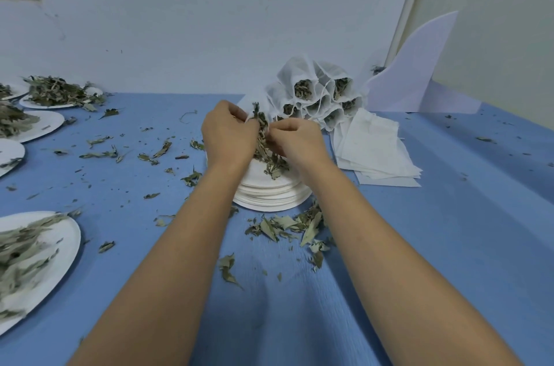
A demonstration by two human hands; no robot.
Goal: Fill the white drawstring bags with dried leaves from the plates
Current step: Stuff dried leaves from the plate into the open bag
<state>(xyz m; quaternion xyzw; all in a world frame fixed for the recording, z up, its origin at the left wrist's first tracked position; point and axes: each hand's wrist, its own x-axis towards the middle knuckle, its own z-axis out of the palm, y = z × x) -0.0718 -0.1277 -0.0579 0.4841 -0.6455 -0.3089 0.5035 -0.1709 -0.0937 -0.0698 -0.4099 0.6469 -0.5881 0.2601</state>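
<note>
Above a stack of white plates point(271, 196) in the middle of the blue table, my left hand point(229, 133) grips a white drawstring bag point(251, 109), mostly hidden behind its fingers. My right hand point(295, 138) pinches a bunch of dried leaves point(265, 138) at the bag's mouth, and more leaves hang down onto the top plate. Behind them lies a pile of filled bags point(317, 93) with leaves showing in their mouths. Flat empty bags point(374, 147) are stacked to the right.
Plates heaped with dried leaves sit along the left edge point(39, 245), point(54, 94), point(27, 123). Loose leaves point(287, 226) litter the blue cloth point(434, 230) in front of the stack. A white foam board point(410, 75) leans on the wall at back right.
</note>
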